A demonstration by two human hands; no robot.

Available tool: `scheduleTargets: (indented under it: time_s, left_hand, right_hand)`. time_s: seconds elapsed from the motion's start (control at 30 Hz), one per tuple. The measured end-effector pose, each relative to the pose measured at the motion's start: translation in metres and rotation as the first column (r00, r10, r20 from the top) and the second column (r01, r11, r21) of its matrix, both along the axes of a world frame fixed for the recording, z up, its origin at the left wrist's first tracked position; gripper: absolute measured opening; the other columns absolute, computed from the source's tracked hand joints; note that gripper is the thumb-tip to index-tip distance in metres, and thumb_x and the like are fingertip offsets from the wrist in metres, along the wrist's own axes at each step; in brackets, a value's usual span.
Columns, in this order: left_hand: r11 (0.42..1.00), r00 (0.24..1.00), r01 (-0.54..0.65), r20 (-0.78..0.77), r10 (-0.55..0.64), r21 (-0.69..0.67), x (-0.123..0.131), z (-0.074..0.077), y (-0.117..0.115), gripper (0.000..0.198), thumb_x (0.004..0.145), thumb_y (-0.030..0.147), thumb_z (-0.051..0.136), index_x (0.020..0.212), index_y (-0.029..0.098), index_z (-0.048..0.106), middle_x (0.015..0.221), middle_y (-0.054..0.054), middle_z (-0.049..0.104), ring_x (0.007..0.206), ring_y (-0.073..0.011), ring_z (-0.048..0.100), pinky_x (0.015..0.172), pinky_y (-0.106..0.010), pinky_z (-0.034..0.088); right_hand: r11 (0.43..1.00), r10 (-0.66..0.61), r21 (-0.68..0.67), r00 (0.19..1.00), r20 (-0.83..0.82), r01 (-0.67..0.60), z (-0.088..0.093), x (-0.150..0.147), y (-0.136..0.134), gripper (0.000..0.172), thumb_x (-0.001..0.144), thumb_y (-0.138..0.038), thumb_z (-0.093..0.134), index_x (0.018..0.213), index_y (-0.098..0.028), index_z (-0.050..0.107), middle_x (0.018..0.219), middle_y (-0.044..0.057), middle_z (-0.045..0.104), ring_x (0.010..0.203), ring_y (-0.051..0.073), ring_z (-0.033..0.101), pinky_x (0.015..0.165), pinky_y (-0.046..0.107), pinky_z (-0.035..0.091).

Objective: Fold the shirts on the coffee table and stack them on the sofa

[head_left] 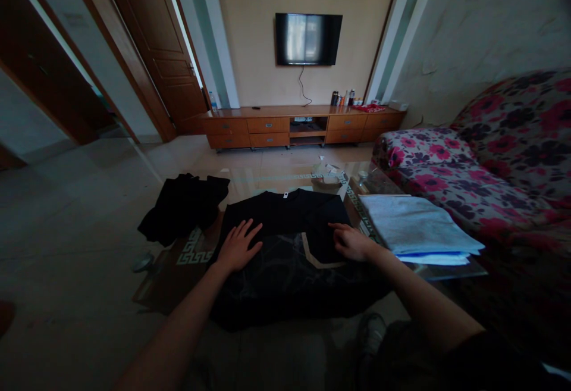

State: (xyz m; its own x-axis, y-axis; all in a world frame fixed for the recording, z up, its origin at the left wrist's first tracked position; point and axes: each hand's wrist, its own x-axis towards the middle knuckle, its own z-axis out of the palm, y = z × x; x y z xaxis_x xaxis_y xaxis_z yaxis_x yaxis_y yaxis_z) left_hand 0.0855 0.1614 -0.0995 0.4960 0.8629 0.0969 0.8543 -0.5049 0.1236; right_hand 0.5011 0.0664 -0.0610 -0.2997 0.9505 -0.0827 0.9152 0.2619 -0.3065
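A black T-shirt [285, 218] lies spread on a glass coffee table, its neckline with a white label at the far side. Its lower part, with a faint grey pattern and a pale angular line, hangs over the near edge. My left hand [238, 247] rests flat on the shirt's left side, fingers spread. On the right side, my right hand [351, 242] touches the cloth with the index finger stretched out and the other fingers curled. Nothing shows in either hand.
A heap of black clothes [185, 205] sits on the table's left end. Folded grey, blue and white cloths [417, 224] are stacked at the right. Behind the shirt stands a container with tissues [329, 175]. A flowered sofa [482, 177] borders the right.
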Motion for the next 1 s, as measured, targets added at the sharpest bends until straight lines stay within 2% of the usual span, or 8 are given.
scheduleTargets:
  time_s: [0.13,0.4,0.47,0.6,0.7,0.83,0.93,1.0]
  left_hand:
    - [1.000,1.000,0.004,-0.004,-0.004,-0.002,0.000,0.001,0.000,0.062,0.099,0.060,0.044,0.158,0.041,0.035,0.168,-0.002,0.030,0.156,-0.0296,0.023,0.124,-0.052,0.022]
    - [1.000,1.000,-0.002,0.001,0.002,-0.009,-0.001,-0.001,0.001,0.063,0.099,0.061,0.043,0.158,0.042,0.034,0.169,-0.001,0.029,0.156,-0.0292,0.022,0.124,-0.052,0.021]
    - [1.000,1.000,0.000,0.000,0.000,-0.008,-0.001,-0.001,0.001,0.063,0.099,0.061,0.043,0.158,0.041,0.034,0.169,-0.002,0.029,0.156,-0.0293,0.022,0.124,-0.052,0.021]
    - [1.000,1.000,-0.008,0.003,0.008,-0.013,0.001,0.001,0.000,0.063,0.099,0.062,0.043,0.158,0.042,0.035,0.168,-0.002,0.030,0.156,-0.0295,0.023,0.124,-0.052,0.021]
    - [1.000,1.000,-0.004,0.006,0.004,-0.014,0.001,0.002,-0.002,0.063,0.099,0.061,0.043,0.158,0.041,0.035,0.168,-0.003,0.029,0.156,-0.0297,0.022,0.124,-0.052,0.021]
    - [1.000,1.000,0.004,0.006,-0.004,-0.020,0.001,0.002,-0.003,0.063,0.099,0.061,0.042,0.158,0.040,0.035,0.169,-0.003,0.028,0.156,-0.0298,0.022,0.124,-0.053,0.021]
    - [1.000,1.000,0.013,0.006,-0.012,-0.024,0.001,0.001,-0.003,0.063,0.100,0.060,0.043,0.158,0.042,0.033,0.170,-0.002,0.026,0.157,-0.0296,0.021,0.124,-0.053,0.020]
    - [0.999,1.000,0.017,0.004,-0.017,-0.035,0.000,0.002,0.000,0.063,0.099,0.062,0.043,0.158,0.043,0.033,0.169,-0.002,0.027,0.156,-0.0304,0.021,0.124,-0.054,0.021]
  right_hand:
    - [0.999,0.031,0.037,0.999,0.030,-0.032,-0.003,0.001,-0.001,0.023,0.078,-0.021,0.064,0.100,-0.021,0.066,0.157,0.015,0.046,0.135,0.033,0.052,0.104,0.048,0.046]
    - [0.998,0.010,0.058,1.000,-0.011,-0.009,-0.004,0.002,0.003,0.011,0.086,-0.021,0.059,0.091,-0.019,0.068,0.155,0.013,0.050,0.134,0.030,0.054,0.109,0.046,0.044]
    - [0.998,-0.003,0.057,1.000,-0.022,0.004,-0.006,0.000,0.003,0.015,0.092,-0.028,0.056,0.090,-0.020,0.069,0.154,0.012,0.051,0.135,0.030,0.053,0.110,0.047,0.044]
    - [0.978,-0.083,0.182,0.991,-0.106,0.101,-0.015,-0.006,0.008,0.038,0.104,-0.037,0.036,0.122,-0.020,0.065,0.160,0.013,0.041,0.136,0.024,0.053,0.113,0.043,0.043]
    - [0.965,-0.153,0.204,0.985,-0.082,0.167,-0.027,-0.012,0.013,0.049,0.105,-0.039,0.032,0.147,-0.021,0.049,0.168,0.011,0.027,0.150,0.024,0.036,0.120,0.044,0.035]
    - [0.976,-0.216,0.041,0.971,0.100,0.213,-0.039,-0.023,0.015,0.059,0.105,-0.051,0.029,0.162,-0.034,0.029,0.172,0.006,0.015,0.157,0.036,0.010,0.121,0.067,0.016]
    - [0.971,-0.233,-0.011,0.961,0.145,0.237,-0.038,-0.032,0.015,0.064,0.101,-0.067,0.029,0.161,-0.046,0.024,0.173,0.005,0.008,0.156,0.044,0.006,0.113,0.080,0.012]
    - [0.973,-0.226,-0.015,0.964,0.139,0.231,-0.033,-0.035,0.017,0.065,0.098,-0.072,0.030,0.159,-0.049,0.027,0.173,0.004,0.009,0.156,0.044,0.009,0.113,0.079,0.013]
